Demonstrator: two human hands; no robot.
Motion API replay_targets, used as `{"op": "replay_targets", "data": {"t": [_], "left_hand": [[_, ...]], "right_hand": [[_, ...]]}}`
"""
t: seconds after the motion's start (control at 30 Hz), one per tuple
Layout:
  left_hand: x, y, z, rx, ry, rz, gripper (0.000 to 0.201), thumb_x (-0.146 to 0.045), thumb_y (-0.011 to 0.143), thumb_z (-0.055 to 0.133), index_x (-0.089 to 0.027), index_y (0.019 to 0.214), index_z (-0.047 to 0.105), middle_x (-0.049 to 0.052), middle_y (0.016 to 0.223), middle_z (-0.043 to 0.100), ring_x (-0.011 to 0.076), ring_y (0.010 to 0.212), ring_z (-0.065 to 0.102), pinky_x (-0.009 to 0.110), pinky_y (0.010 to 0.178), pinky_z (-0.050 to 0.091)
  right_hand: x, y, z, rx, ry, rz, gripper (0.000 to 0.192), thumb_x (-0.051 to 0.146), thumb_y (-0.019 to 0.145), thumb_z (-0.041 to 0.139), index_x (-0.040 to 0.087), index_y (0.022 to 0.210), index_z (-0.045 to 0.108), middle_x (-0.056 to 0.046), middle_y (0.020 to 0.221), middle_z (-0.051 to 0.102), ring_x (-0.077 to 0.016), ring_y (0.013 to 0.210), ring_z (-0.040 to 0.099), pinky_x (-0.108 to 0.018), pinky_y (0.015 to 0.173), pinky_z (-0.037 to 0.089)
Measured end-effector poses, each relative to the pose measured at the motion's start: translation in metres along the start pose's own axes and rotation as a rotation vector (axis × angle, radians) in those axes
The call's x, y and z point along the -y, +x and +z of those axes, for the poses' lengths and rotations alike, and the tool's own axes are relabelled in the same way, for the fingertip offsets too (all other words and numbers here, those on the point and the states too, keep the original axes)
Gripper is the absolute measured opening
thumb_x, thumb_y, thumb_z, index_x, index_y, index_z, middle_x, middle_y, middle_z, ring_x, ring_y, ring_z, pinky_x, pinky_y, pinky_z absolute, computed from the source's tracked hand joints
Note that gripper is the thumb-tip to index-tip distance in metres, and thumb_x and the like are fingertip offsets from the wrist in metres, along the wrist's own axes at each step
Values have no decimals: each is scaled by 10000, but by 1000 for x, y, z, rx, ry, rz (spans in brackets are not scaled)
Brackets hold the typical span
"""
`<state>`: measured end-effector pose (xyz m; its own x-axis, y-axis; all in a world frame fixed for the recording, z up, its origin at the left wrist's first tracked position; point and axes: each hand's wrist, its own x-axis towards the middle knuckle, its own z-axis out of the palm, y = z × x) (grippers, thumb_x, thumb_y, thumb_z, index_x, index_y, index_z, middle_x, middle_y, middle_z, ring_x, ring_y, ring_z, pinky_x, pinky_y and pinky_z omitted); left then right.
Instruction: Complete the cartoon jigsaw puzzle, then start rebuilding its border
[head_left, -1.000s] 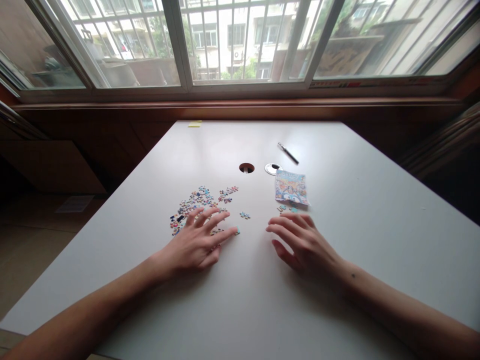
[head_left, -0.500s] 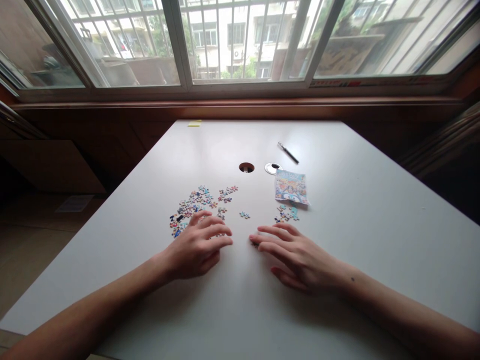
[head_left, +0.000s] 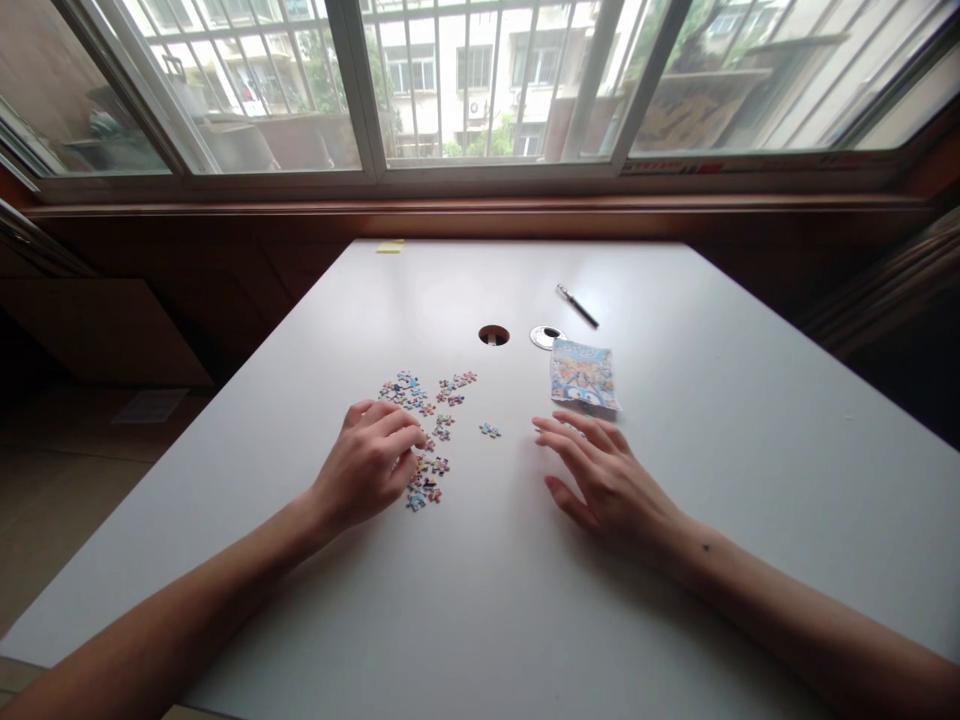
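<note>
Small multicoloured jigsaw pieces lie in a loose heap left of centre on the white table. My left hand rests over the heap's near left part, hiding some of it. Its fingers are curled, thumb close to the index finger; what sits between them is hidden. Right of centre, my right hand is open, palm down with fingers apart. It covers the spot just below a colourful printed packet, where pieces are mostly hidden. A few joined-looking blue pieces lie between the hands.
The white table has a round cable hole with its silver ring cover beside it. A dark pen lies behind the packet. A yellow sticky note is at the far edge, below a barred window.
My left hand has drawn back leftward and curled, uncovering pieces at the heap's near right side. My right hand has moved slightly up and right, over the pieces below the packet.
</note>
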<state>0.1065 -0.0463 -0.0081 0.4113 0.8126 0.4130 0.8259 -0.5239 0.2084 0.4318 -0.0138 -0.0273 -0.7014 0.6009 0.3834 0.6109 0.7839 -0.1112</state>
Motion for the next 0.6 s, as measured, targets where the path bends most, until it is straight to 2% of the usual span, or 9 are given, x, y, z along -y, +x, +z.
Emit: {"op": "replay_targets", "data": {"t": [0.2, 0.47, 0.6], "left_hand": [[1, 0, -1, -34, 34, -54, 168, -90, 846, 508, -207, 802, 621, 16, 879, 690, 226, 972, 576, 458, 991, 335], [5, 1, -5, -37, 77, -96, 183, -57, 836, 505, -198, 760, 592, 14, 826, 685, 221, 882, 565, 413, 852, 354], [8, 0, -4, -8, 81, -105, 188, -74, 859, 503, -203, 789, 622, 18, 882, 695, 225, 934, 569, 410, 870, 343]], "right_hand": [[0, 0, 0, 87, 81, -85, 342, 210, 917, 524, 187, 1256, 485, -138, 1429, 533, -340, 1355, 418, -542, 1043, 387], [0, 2, -1, 94, 105, -82, 316, 197, 918, 522, 196, 1233, 495, -134, 1416, 542, -340, 1345, 424, -538, 1029, 401], [-1, 1, 0, 95, 110, -89, 299, 199, 919, 521, 202, 1217, 495, -125, 1408, 550, -339, 1338, 426, -537, 1022, 406]]}}
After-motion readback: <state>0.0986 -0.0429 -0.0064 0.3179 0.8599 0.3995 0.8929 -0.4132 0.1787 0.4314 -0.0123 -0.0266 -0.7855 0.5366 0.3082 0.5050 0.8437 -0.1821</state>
